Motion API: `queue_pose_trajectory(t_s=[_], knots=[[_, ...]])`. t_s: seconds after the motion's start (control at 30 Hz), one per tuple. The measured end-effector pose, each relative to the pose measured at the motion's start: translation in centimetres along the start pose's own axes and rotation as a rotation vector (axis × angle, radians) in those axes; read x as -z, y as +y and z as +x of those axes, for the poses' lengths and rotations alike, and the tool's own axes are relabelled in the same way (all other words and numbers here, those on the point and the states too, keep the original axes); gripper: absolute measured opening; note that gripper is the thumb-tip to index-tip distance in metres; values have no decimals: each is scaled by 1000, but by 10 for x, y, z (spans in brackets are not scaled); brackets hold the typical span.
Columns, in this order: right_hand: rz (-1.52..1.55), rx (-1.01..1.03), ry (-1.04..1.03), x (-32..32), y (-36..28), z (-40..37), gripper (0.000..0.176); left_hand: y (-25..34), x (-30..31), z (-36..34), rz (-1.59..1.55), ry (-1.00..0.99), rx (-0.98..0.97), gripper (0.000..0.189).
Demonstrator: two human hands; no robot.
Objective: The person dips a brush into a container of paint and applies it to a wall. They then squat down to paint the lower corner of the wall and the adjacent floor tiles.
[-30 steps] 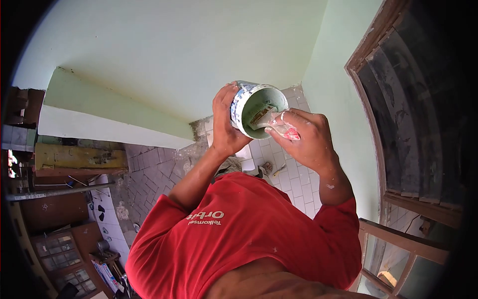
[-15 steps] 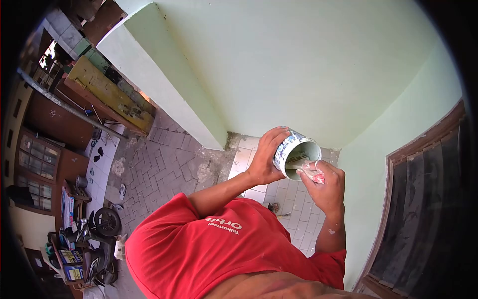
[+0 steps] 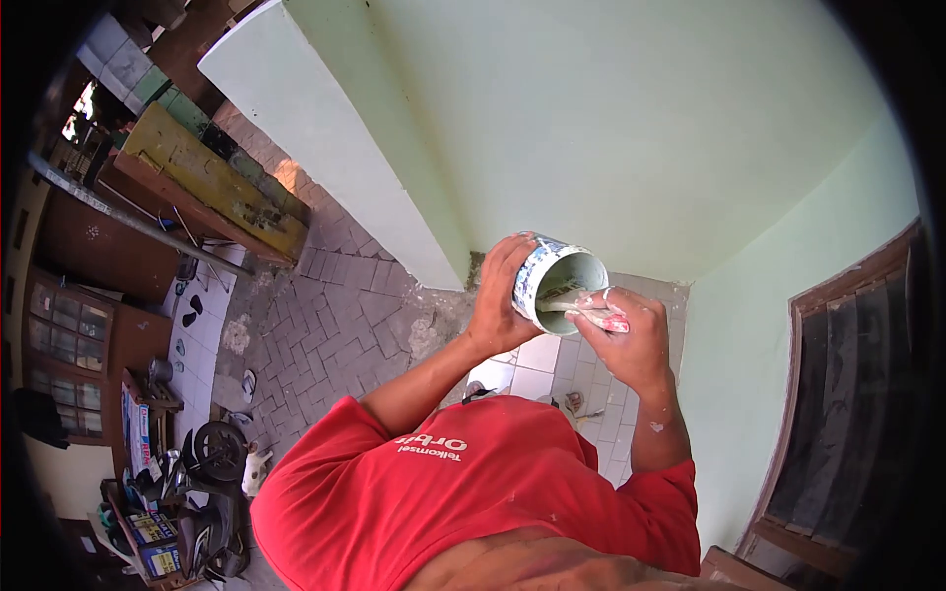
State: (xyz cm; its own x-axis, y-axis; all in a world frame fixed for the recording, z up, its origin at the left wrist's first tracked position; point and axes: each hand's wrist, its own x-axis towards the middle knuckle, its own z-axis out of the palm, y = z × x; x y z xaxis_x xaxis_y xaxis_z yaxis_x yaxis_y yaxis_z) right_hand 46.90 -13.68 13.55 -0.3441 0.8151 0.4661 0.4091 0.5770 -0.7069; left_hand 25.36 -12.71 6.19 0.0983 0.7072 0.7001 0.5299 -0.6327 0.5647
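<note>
My left hand [image 3: 500, 300] is wrapped round the side of a paint can [image 3: 534, 266], whose outside is white with blue smears. The can is tilted, so its mouth faces toward me and to the right. A paintbrush [image 3: 583, 313] with a pale, paint-smeared handle and a red end is gripped in my right hand [image 3: 633, 335]. Its bristle end reaches inside the can, where the tip is partly hidden. Pale paint marks show on my right fingers and forearm.
A pale green wall [image 3: 611, 128] rises ahead, with a projecting pillar [image 3: 345, 148] at left. On the right is a wood-framed window [image 3: 838, 394]. A parked motorbike [image 3: 212, 473], a white cat [image 3: 255, 471] and a yellow board [image 3: 212, 182] are at left, beside grey paving [image 3: 325, 325].
The can and both hands have shifted slightly left and up in view. The brush stays inside the can, and the camera view has turned a little.
</note>
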Motion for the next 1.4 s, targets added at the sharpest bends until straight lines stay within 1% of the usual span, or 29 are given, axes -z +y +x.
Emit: queue_pose_trajectory(t_s=[0.07,0.13,0.17,0.23,0.27,0.33,0.37,0.4,0.47,0.5,0.57,0.6,0.63,0.7,0.73,0.8,0.83,0.87,0.93,1.0,1.07,1.1,1.23,1.3,1.33,1.4], knots=[[44,-71,21,-14,-15,6,20,-12,20,-3,-23,21,26,103],[283,-127,203,-30,-25,12,17,-22,43,-5,18,21,57,103],[272,-156,201,-39,-25,13,17,-27,54,-7,67,7,64,108],[487,-228,387,-56,-21,16,15,-39,70,-13,74,16,95,108],[475,-235,386,-65,-20,18,15,-42,77,-14,81,16,107,108],[702,-302,510,-83,-17,24,14,-47,87,-16,100,16,112,109],[716,-389,478,-86,-16,25,15,-49,92,-17,80,29,135,108],[716,-385,475,-90,-11,26,15,-51,96,-17,62,43,157,106],[948,-453,437,-96,0,28,16,-56,100,-16,74,45,160,106],[947,-452,431,-99,-1,32,16,-59,101,-16,81,47,165,106],[1108,-440,382,-102,-2,40,15,-63,100,-16,87,34,198,106],[1111,-429,370,-104,2,43,15,-66,100,-14,94,20,225,106],[1088,-406,312,-109,10,44,14,-70,99,-12,103,36,216,106],[1027,-339,204,-115,23,49,17,-76,95,-12,118,24,287,106],[1037,-325,187,-118,30,52,17,-79,92,-11,135,41,284,106],[963,-305,129,-121,45,61,20,-81,86,-8,124,57,342,99],[963,-350,132,-123,48,69,20,-83,83,-5,127,61,360,98],[982,-337,107,-127,56,75,20,-87,80,-3,153,80,363,98],[991,-296,124,-135,79,88,19,-96,70,3,255,64,364,104],[1015,-275,90,-136,94,109,21,-100,62,14,312,99,371,105],[999,-229,83,-137,110,132,23,-100,53,28,335,155,439,106],[950,-167,56,-136,119,143,24,-101,49,34,364,163,464,106],[1006,-145,-96,-122,137,185,21,-103,36,53,431,221,494,108],[900,-77,-203,-111,137,203,21,-105,27,61,453,259,530,108],[912,-77,-224,-108,142,212,21,-105,23,61,460,280,561,108],[751,310,-333,-105,153,233,26,-105,20,62,454,317,596,108]])
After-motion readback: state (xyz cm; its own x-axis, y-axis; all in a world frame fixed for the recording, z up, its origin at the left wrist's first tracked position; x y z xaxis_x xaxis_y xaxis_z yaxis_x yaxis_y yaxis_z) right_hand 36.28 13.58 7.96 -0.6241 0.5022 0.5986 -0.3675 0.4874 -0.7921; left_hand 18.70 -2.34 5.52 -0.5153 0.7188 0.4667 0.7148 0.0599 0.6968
